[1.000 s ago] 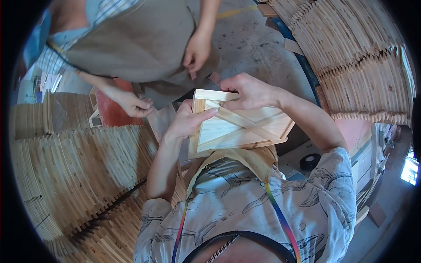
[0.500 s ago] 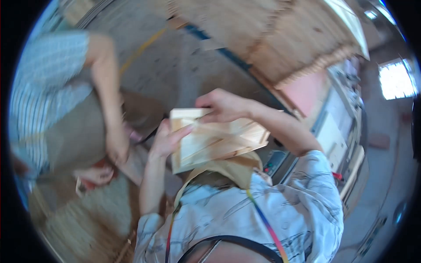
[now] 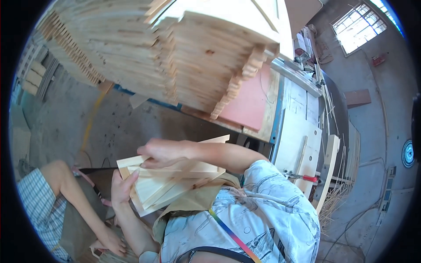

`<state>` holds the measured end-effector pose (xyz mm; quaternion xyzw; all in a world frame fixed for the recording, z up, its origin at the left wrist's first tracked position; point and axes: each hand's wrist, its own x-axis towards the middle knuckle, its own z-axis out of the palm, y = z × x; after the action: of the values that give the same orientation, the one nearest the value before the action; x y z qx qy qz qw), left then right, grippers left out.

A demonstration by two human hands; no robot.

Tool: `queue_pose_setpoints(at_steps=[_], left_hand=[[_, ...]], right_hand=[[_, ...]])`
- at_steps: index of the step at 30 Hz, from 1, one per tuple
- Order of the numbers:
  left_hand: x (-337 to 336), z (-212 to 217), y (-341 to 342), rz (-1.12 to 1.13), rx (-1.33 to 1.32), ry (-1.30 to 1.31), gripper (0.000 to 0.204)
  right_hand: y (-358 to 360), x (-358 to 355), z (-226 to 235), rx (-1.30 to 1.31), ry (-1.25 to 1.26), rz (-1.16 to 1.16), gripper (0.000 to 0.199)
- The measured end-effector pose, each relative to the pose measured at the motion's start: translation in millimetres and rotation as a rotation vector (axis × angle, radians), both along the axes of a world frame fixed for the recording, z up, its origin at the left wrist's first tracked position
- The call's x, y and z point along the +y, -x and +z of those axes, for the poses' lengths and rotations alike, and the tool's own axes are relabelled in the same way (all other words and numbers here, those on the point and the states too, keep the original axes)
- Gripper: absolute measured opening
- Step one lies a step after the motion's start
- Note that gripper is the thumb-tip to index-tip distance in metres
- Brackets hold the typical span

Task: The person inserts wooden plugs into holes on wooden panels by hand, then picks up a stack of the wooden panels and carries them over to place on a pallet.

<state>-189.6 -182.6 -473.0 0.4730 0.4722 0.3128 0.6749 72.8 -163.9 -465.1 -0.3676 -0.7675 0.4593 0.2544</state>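
A pale wooden panel [image 3: 151, 193] with a framed edge and slanting strips lies tilted in front of my apron. My left hand [image 3: 121, 187] grips its left edge, thumb on the upper face and fingers out of sight behind. Across the panel's far edge reaches my right hand [image 3: 163, 152], its fingers curled down round the wood near the far left corner. My right forearm covers part of the panel. Whether the strips are fixed to the frame or loose, I cannot tell.
Ahead, a long stack of wooden boards [image 3: 206, 55] rests on a bench with a pink sheet [image 3: 247, 105]. A red-handled clamp [image 3: 309, 178] is at the right, by a wooden bar [image 3: 330, 160]. At lower left a co-worker's hand [image 3: 113, 244] is close to my left arm.
The view has swung to the right, bringing more of the board stack and bench into sight. Both hands keep hold of the panel, which now appears lower and further left.
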Motion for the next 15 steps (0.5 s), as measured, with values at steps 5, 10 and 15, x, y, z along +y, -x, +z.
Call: queue_pose_setpoints(at_steps=[5, 10, 15], left_hand=[[13, -9, -20, -0.041, 0.008, 0.053, 0.038], [5, -16, -26, 0.005, 0.043, 0.087, 0.038], [8, -29, -26, -0.049, 0.101, 0.095, 0.033]], right_hand=[[-9, 15, -28, -0.082, -0.056, -0.057, 0.027], [-4, 30, -57, -0.036, -0.075, 0.009, 0.03], [-20, 31, -50, -0.064, -0.026, 0.036, 0.031]])
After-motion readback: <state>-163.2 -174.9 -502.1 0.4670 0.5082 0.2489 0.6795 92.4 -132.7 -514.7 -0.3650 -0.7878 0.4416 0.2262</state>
